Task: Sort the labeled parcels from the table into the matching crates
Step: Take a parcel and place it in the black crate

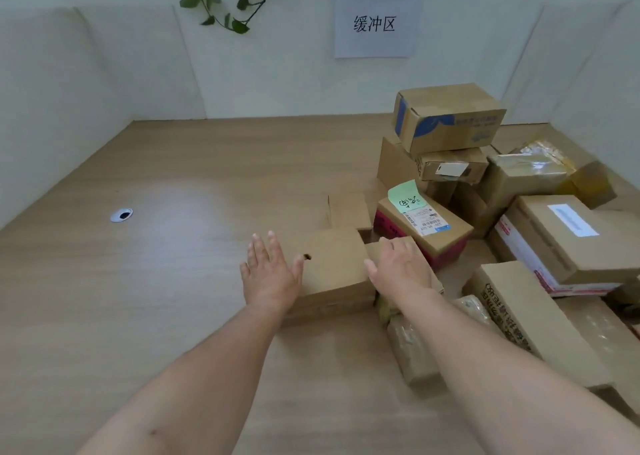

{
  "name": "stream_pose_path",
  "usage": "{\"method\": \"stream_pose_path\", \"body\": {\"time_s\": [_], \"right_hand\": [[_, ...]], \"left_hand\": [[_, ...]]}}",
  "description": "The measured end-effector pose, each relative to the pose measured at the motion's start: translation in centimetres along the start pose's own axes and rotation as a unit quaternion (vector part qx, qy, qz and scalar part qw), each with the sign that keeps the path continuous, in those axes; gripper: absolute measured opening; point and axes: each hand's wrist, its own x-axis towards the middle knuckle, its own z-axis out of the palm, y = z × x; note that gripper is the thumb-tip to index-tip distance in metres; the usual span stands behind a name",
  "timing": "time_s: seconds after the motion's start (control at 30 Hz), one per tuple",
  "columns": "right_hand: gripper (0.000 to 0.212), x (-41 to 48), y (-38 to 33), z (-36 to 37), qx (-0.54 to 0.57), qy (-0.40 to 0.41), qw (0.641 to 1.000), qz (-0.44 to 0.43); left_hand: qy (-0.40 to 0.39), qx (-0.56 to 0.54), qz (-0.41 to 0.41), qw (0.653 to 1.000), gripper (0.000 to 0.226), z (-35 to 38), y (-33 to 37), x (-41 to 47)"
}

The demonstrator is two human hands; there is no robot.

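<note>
A plain brown cardboard parcel lies on the wooden table in front of me. My left hand is flat with straight fingers at the parcel's left side. My right hand is spread over its right edge and a smaller box beside it. Just behind stands a red-sided parcel with a green sticky note and a shipping label on top. No crates are in view.
A heap of cardboard parcels fills the right side of the table, topped by a blue-printed box. A cable hole sits at the left. White partition walls enclose the table; a paper sign hangs on the back wall.
</note>
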Motion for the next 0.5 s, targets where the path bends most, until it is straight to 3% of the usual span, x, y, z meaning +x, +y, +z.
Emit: {"method": "stream_pose_path", "body": {"time_s": [0.33, 0.5], "right_hand": [[0.05, 3.2, -2.8, 1.7, 0.072, -0.084, 0.994, 0.011], [0.065, 3.4, -3.9, 1.1, 0.173, -0.105, 0.978, 0.057]], "left_hand": [[-0.051, -0.177, -0.128, 0.975, 0.071, -0.2, -0.2, 1.1], [-0.027, -0.3, -0.209, 0.93, 0.07, -2.0, -0.8, 1.4]]}}
